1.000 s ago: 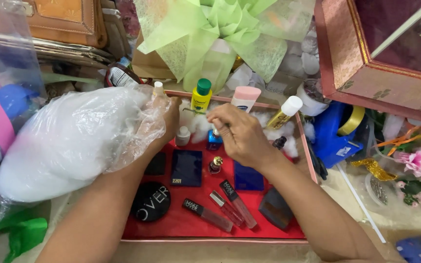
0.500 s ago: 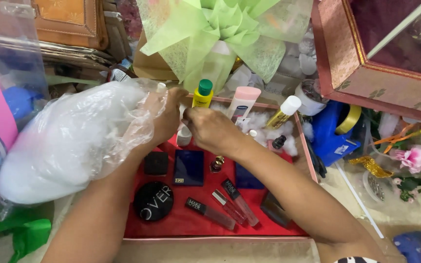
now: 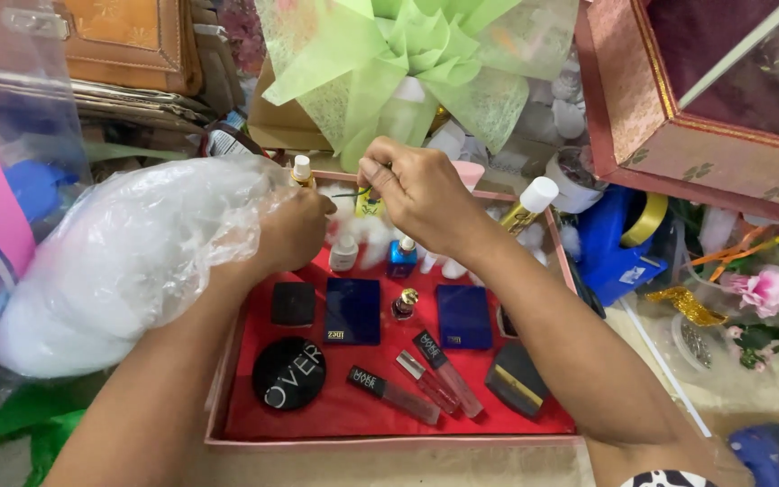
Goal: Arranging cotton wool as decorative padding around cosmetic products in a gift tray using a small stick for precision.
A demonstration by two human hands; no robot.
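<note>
- The left hand (image 3: pixel 295 230) is closed on the neck of a clear plastic bag (image 3: pixel 128 261) stuffed with white filling, which bulges to the left of the tray.
- The right hand (image 3: pixel 416 189) is held above the far edge of the tray, its fingertips pinched on a small yellow-labelled bottle (image 3: pixel 369 203); how firmly it is gripped cannot be told.
- A red-lined tray (image 3: pixel 335 415) lies near, filled with cosmetics: a round black compact (image 3: pixel 288 372), two dark blue cases (image 3: pixel 352 311), lip tubes (image 3: pixel 435 377) and a small blue bottle (image 3: pixel 402 257).
- White tufts are seen along the far side of the tray.
- A green bow (image 3: pixel 389 54) is seen beyond, and a blue tape dispenser (image 3: pixel 619 239) to the right.
</note>
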